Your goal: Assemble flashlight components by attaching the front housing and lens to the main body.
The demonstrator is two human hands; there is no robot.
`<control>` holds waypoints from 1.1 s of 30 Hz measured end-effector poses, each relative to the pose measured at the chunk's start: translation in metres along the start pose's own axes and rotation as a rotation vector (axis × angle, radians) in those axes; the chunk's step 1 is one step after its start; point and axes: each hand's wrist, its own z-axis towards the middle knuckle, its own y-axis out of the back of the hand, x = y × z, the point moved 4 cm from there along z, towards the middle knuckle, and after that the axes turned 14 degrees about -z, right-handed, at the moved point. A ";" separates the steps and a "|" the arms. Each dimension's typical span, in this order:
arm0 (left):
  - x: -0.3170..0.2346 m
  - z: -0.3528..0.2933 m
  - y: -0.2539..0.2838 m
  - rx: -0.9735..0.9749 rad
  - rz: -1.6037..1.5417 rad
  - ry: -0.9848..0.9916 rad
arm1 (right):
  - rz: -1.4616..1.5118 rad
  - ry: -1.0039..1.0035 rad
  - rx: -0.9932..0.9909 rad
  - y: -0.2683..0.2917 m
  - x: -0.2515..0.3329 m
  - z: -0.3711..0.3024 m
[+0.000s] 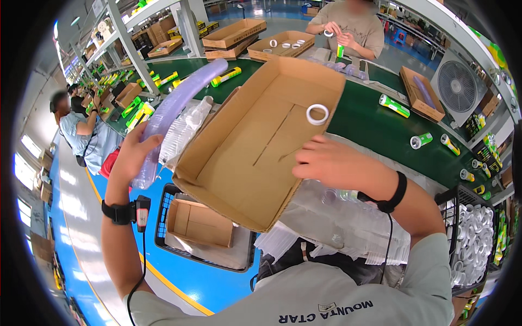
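Note:
My left hand (132,154) is closed round the lower part of a long, curved stack of translucent lilac plastic pieces (179,102), which leans up and away to the right. Beside it lie clear ribbed plastic stacks (184,127). In front of me a shallow cardboard tray (239,146) sits at a slant, its near end beyond the table edge. One white ring (309,116) rests inside, near the right wall. My right hand (329,162) has its fingers curled over that wall; the thumb is hidden.
Green flashlights (394,105) lie on the green conveyor belt (359,117). Across it, a person (348,27) holds a white ring and a flashlight. A black crate (204,261) stands below left; a crate of white rings (472,244) is at right. Clear plastic stacks (348,217) lie near me.

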 end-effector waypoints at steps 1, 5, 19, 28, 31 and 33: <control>-0.007 -0.006 0.006 -0.022 -0.037 0.004 | -0.003 -0.005 -0.008 -0.007 0.000 0.010; -0.013 -0.020 0.011 -0.066 -0.127 -0.047 | 0.130 0.081 -0.084 -0.041 0.002 0.048; 0.029 0.024 -0.068 0.151 0.376 0.020 | 0.077 0.099 -0.054 -0.086 -0.002 0.105; 0.089 0.025 -0.071 0.216 0.921 0.113 | 0.085 0.089 -0.080 -0.089 -0.004 0.106; 0.066 0.020 -0.061 0.228 1.294 -0.083 | 0.100 0.083 -0.074 -0.089 -0.007 0.103; 0.075 0.024 -0.050 0.213 1.068 0.098 | 0.117 0.079 -0.088 -0.088 -0.007 0.103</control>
